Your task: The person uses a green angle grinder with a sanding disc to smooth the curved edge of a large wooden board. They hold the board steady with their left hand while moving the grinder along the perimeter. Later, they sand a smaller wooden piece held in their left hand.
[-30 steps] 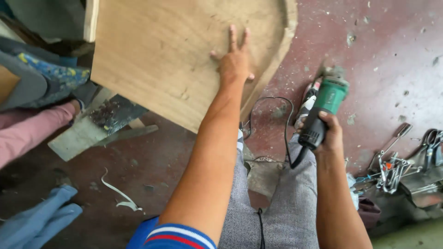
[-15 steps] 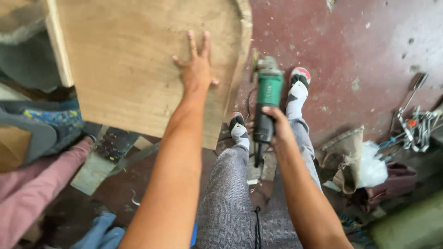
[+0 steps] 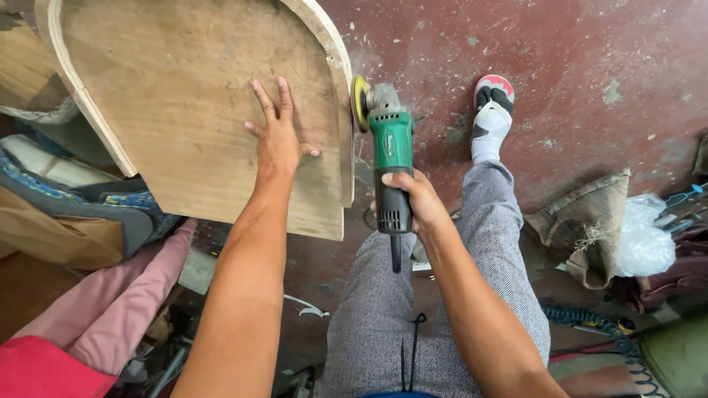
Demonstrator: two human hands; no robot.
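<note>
A curved-edged plywood panel point(image 3: 184, 103) lies in front of me, with a raised rim along its right and left sides. My left hand point(image 3: 279, 136) presses flat on its face, fingers spread. My right hand point(image 3: 413, 203) grips the black rear handle of a green angle grinder point(image 3: 391, 158). The grinder's yellow sanding disc point(image 3: 360, 102) touches the panel's right rim, and dust hangs around it. Its black cord point(image 3: 402, 324) runs down over my grey trousers.
My foot in a white sock and sandal point(image 3: 492, 110) rests on the red concrete floor point(image 3: 575, 59). A brown bag point(image 3: 590, 225) and a white plastic bag point(image 3: 644, 236) lie at right. Cloth piles point(image 3: 88, 214) and pink fabric point(image 3: 110, 302) sit at left.
The grinder has risen from beside my leg up to the panel's right rim. My left hand stayed flat on the wood. The view shifted right and closer.
</note>
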